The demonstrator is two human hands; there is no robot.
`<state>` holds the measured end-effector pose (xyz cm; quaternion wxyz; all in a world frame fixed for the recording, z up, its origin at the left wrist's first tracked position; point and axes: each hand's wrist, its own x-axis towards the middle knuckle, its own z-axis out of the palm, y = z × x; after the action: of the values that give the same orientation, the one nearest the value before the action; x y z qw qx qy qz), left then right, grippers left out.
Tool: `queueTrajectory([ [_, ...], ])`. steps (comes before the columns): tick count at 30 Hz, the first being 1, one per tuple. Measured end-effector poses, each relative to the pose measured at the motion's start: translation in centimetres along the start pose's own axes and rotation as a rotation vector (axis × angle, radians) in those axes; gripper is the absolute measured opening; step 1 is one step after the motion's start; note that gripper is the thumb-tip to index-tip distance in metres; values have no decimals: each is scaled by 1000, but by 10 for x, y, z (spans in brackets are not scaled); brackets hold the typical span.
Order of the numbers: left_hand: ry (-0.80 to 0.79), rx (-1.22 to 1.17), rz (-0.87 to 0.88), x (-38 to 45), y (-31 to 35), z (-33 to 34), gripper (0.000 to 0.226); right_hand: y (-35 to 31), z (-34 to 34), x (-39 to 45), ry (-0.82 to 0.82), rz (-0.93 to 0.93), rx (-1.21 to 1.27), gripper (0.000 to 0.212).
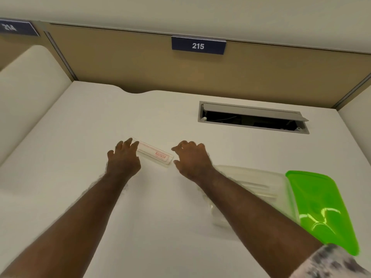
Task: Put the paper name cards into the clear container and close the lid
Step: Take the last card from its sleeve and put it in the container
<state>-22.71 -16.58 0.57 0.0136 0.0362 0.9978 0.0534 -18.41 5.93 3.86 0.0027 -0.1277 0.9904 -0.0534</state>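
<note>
A long white name card [154, 152] with red print lies flat on the white desk between my two hands. My left hand [123, 157] rests at its left end with fingertips touching it. Just off the card's right end, my right hand [191, 159] hovers with curled, spread fingers. The clear container [259, 185] sits to the right, partly behind my right forearm, with pale cards visible inside. Its green lid [319, 209] leans against the container's right side, off the opening.
A grey cable hatch [253, 118] stands open in the desk at the back right. Tan partition panels wall the desk at the back, with a blue sign [198, 45] reading 215. White side dividers rise at left and right.
</note>
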Motion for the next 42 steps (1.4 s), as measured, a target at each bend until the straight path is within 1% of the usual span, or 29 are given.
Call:
queueTrajectory([
  [3, -137, 24, -5, 9, -14, 9, 63, -19, 24, 12, -99, 40, 23, 54],
  [6, -218, 15, -3, 11, -18, 16, 65, -32, 41, 20, -220, 119, 109, 65],
  [8, -246, 5, 2, 10, -18, 20, 66, -38, 49, 24, -253, 143, 137, 65],
  [9, -251, 2, 4, 10, -18, 21, 67, -40, 53, 26, -241, 147, 142, 61],
  [12, -243, -5, 21, 10, -18, 25, 68, -44, 63, 30, -138, 182, 170, 38],
  [14, -237, -16, 36, 10, -18, 27, 68, -45, 66, 33, -102, 215, 202, 28],
  [17, -234, -41, 45, 10, -20, 28, 70, -46, 65, 38, -91, 267, 237, 24],
  [19, -217, -51, 49, 9, -20, 29, 71, -46, 62, 40, -112, 340, 335, 21],
  [21, -182, -68, 61, 8, -21, 27, 74, -44, 54, 41, -133, 402, 474, 22],
  [25, -111, -79, 91, 6, -25, 20, 81, -36, 28, 35, -99, 371, 729, 28],
  [29, -25, -99, 101, 0, -26, 11, 85, -21, -1, 19, -42, 370, 965, 23],
  [31, 19, -113, 140, -4, -26, 5, 83, -11, -17, 6, -47, 398, 1080, 21],
  [34, 60, -165, 247, -13, -19, -6, 73, 10, -45, -16, -144, 451, 1262, 19],
  [38, 98, -297, 389, -25, 4, -27, 58, 48, -80, -52, -280, 481, 1449, 22],
  [40, 70, -364, 411, -30, 20, -40, 53, 68, -94, -70, -329, 505, 1514, 23],
  [42, -8, -428, 426, -35, 37, -55, 49, 87, -106, -89, -362, 533, 1541, 25],
])
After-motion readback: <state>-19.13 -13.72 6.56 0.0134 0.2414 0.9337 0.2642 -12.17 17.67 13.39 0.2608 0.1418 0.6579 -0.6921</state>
